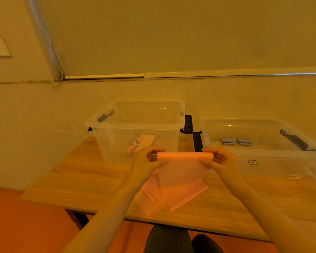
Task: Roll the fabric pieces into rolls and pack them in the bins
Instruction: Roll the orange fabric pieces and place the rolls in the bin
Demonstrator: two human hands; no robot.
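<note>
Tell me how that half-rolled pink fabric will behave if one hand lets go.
The pink fabric hangs limp below its rolled top, so it is probably floppy and light. Only the left hand and right hand pinch the roll's ends, so it would likely sag and unroll.

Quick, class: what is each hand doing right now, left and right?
Left hand: fingers pinch the left end of the pink roll.
Right hand: fingers pinch the roll's right end.

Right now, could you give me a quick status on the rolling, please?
Both hands pinch pink roll, half rolled, tail hanging to table. Left bin open. Nothing in the way.
</note>
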